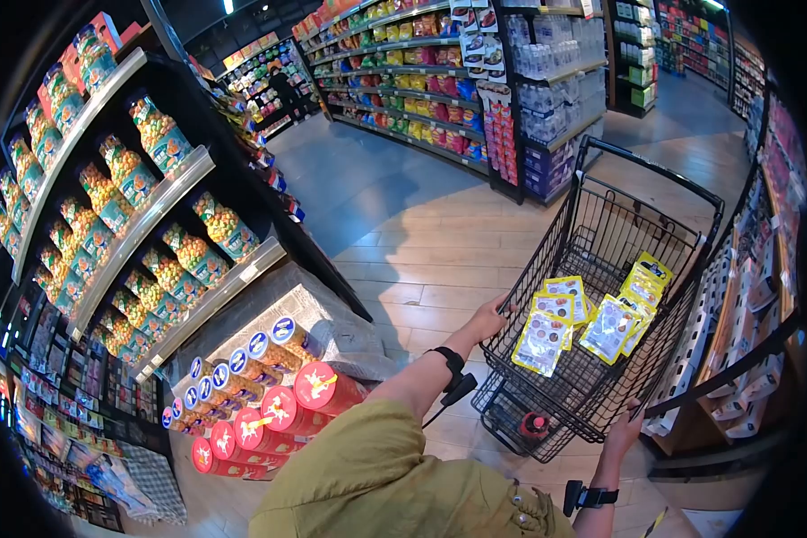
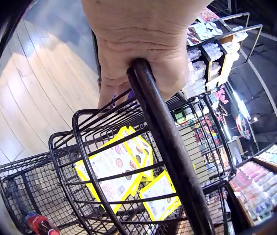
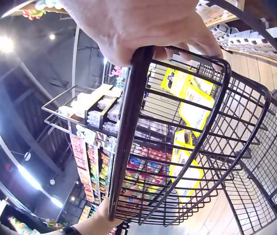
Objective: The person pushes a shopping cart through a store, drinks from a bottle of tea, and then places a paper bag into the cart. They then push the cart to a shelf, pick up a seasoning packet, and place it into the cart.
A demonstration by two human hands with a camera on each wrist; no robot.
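Observation:
A black wire shopping cart (image 1: 591,156) stands in front of me, seen from above in the head view. My left hand (image 1: 488,320) grips it at the near left corner. At the near right corner my right hand (image 1: 625,435) holds on as well. Both wrist views show the fingers curled over the dark handle bar (image 2: 170,147) and the wires beside it. Several flat yellow-edged packets (image 1: 539,342) lie loosely overlapping in the upper basket. Below, on the cart's lower rack, lies a bottle with a red cap (image 1: 534,425).
Close on the left, a shelf (image 1: 166,193) holds jars of coloured balls, with red round tins (image 1: 318,386) in front. A display of white boxes (image 1: 753,359) runs along the right side. Ahead stand snack shelves (image 1: 394,81) and stacked water bottles (image 1: 547,99), with wooden floor (image 1: 421,260) between.

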